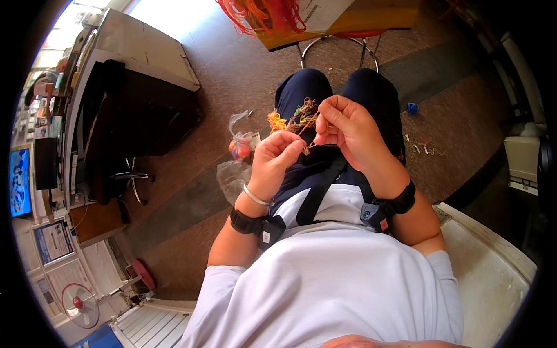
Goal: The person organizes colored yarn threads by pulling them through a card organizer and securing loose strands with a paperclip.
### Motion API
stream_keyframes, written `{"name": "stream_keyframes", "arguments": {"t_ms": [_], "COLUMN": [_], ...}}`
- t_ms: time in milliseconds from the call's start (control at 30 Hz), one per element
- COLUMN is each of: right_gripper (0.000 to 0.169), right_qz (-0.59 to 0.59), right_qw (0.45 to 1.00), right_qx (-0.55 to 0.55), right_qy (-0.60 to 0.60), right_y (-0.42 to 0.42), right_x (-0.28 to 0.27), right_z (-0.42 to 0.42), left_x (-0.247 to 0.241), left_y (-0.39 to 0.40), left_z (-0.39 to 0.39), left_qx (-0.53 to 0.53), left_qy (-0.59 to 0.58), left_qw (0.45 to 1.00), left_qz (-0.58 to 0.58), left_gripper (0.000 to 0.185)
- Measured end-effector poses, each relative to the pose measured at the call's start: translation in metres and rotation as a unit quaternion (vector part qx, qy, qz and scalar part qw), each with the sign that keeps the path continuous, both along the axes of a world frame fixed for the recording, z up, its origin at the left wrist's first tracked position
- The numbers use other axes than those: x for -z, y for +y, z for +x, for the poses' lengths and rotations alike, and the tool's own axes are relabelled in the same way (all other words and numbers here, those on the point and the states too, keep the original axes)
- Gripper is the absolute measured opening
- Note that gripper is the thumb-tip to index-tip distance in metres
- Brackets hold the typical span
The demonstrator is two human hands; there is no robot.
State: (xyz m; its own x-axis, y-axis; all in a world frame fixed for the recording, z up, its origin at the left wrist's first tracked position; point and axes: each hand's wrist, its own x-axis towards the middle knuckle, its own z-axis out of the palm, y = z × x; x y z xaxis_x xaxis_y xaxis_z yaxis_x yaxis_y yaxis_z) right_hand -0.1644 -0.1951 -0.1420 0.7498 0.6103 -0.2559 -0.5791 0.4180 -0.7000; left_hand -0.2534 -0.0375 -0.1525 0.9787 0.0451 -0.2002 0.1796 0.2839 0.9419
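Note:
Over my lap, both hands pinch brown thread that runs between them. My left hand (280, 154) has thumb and forefinger closed on it, with a small knotted bit just under the fingertips. To its right and a little higher, my right hand (343, 126) grips the thread between thumb and fingers. A loose tangle of brown, green and purple thread (307, 111) lies on my thighs beyond the hands, partly hidden by them. Beside it on the left is a yellow and orange bunch of thread (276, 122). Whether the bunches are joined, I cannot tell.
Red and orange thread (274, 17) hangs over a yellow-brown table (374, 17) ahead. On the floor lie a plastic bag with colourful balls (239, 148), an empty clear bag (233, 178), a blue ball (412, 108) and thread scraps (420, 147). A desk (139, 48) stands left.

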Motion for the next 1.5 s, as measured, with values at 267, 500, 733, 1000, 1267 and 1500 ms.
{"name": "stream_keyframes", "arguments": {"t_ms": [267, 500, 733, 1000, 1267, 1500], "right_gripper": [0.021, 0.031, 0.02, 0.04, 0.028, 0.015], "right_qz": [0.073, 0.088, 0.092, 0.108, -0.308, -0.486], "right_qw": [0.994, 0.986, 0.988, 0.985, 0.894, 0.845], "right_qx": [-0.067, -0.125, -0.108, -0.109, -0.004, 0.005], "right_qy": [0.042, 0.071, 0.061, -0.075, -0.326, -0.225], "right_y": [-0.001, 0.0, -0.005, -0.018, -0.106, -0.188], "right_x": [0.012, 0.002, 0.011, -0.001, 0.019, 0.071], "right_z": [0.001, -0.002, 0.001, 0.015, 0.041, 0.006], "left_x": [0.013, 0.029, 0.034, 0.044, 0.033, 0.027], "left_y": [0.011, 0.03, 0.045, 0.084, 0.133, 0.18], "left_z": [0.002, -0.003, -0.007, -0.022, -0.055, -0.104], "left_qx": [-0.097, -0.241, -0.344, -0.207, -0.351, -0.368], "left_qy": [-0.038, 0.056, 0.068, -0.024, -0.109, -0.202], "left_qw": [0.983, 0.964, 0.903, 0.882, 0.884, 0.886], "left_qz": [-0.152, -0.099, -0.249, -0.423, -0.288, -0.197], "left_gripper": [0.016, 0.019, 0.018, 0.02, 0.018, 0.019]}}
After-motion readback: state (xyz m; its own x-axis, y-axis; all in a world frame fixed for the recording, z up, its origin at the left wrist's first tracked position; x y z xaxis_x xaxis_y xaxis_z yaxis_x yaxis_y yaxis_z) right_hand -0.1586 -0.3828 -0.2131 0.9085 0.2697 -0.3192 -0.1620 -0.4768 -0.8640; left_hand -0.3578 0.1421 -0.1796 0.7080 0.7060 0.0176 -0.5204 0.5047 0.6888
